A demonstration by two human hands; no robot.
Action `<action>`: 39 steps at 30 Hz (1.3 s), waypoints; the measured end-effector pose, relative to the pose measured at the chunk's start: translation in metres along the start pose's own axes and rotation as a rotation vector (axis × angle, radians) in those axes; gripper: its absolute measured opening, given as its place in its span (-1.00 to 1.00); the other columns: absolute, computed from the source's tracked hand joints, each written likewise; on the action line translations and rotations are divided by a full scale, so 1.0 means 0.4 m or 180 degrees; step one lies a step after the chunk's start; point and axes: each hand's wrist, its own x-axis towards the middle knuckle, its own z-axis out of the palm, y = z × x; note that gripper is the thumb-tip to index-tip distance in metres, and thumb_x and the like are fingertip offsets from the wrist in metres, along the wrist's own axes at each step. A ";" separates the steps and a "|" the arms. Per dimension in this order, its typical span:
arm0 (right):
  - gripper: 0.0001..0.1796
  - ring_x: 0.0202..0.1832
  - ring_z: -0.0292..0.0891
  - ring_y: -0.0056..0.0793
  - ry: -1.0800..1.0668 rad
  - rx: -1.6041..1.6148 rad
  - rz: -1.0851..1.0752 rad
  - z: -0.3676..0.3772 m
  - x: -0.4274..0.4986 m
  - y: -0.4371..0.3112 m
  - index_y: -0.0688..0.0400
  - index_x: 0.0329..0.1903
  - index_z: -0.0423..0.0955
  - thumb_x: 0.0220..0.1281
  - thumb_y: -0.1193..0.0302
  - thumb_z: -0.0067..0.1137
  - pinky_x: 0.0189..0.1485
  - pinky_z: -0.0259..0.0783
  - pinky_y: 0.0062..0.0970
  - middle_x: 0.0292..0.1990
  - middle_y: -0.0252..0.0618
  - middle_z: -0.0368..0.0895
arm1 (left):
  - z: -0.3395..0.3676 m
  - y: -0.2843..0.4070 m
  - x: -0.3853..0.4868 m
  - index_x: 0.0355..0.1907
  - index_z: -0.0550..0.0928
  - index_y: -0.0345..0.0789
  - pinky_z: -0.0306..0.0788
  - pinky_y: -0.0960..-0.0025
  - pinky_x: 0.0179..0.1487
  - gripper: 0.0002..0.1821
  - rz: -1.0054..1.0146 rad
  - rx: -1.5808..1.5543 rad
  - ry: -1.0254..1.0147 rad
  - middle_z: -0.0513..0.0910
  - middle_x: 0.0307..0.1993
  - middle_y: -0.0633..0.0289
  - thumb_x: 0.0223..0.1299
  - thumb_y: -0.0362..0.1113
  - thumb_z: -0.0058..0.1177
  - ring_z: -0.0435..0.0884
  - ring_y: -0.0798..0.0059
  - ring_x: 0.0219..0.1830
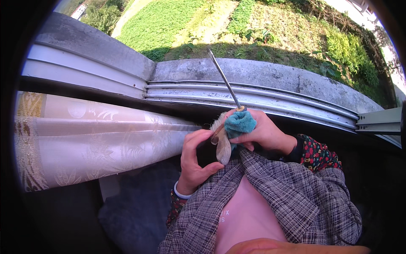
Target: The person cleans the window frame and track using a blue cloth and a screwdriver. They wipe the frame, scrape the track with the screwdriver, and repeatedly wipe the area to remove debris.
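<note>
In my right hand (268,133), held in front of my chest, are a bunched teal cloth (240,122), a flat-blade screwdriver (225,77) and a brush with a wooden handle (224,150). The screwdriver's long metal shaft points up and away, over the window track. Pale bristles (219,122) show to the left of the cloth, and the handle's rounded end points down towards me. My left hand (195,160) curves around the handle's left side, with its thumb against the lower tip and its fingertips by the brown part above. The screwdriver's handle is mostly hidden.
A white metal sliding-window track (253,100) runs across, just beyond my hands, with a concrete ledge (266,71) outside it. At the left hangs a pale patterned curtain (104,139) with a gold edge, close to my left hand. A green garden plot lies beyond the ledge.
</note>
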 end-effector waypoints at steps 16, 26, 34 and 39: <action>-0.68 -0.64 0.41 -0.69 0.0508 0.0033 0.0116 -0.009 0.008 0.018 0.26 0.03 0.60 0.32 0.43 0.46 -0.61 0.32 -0.58 -0.50 -0.38 0.58 | 0.134 -0.045 0.164 0.22 0.64 -0.43 0.40 0.29 0.37 -0.53 -0.0184 -0.1069 0.0132 0.64 0.16 0.06 0.53 -0.08 0.21 0.58 0.30 0.26; -0.78 -0.68 0.41 -0.65 0.0596 0.0184 -0.0083 0.003 0.017 -0.008 0.25 -0.07 0.59 0.36 0.44 0.43 -0.58 0.31 -0.56 -0.56 -0.38 0.57 | -0.004 0.025 0.126 -0.07 0.61 -0.41 0.53 0.16 0.24 -0.78 0.0496 0.0141 0.1441 0.81 -0.24 0.09 0.59 -0.25 0.08 0.75 0.39 -0.16; -0.75 -0.67 0.40 -0.70 0.0448 0.0024 -0.0276 0.011 0.027 -0.031 0.22 -0.08 0.60 0.33 0.40 0.47 -0.60 0.24 -0.62 -0.55 -0.41 0.59 | 0.033 0.023 0.101 0.18 0.66 -0.42 0.47 0.60 -0.16 -0.68 -0.1271 -0.0898 0.0582 0.73 -0.24 0.37 0.41 -0.47 0.25 0.61 0.74 -0.27; -0.65 -0.65 0.42 -0.72 0.0353 -0.0360 -0.0398 0.026 0.031 -0.037 0.22 0.02 0.57 0.29 0.40 0.51 -0.59 0.25 -0.62 -0.48 -0.41 0.62 | 0.018 0.008 0.121 0.16 0.62 -0.39 0.47 0.61 -0.07 -0.71 -0.1747 -0.1200 -0.0029 0.72 -0.04 0.30 0.44 -0.49 0.22 0.59 0.81 -0.18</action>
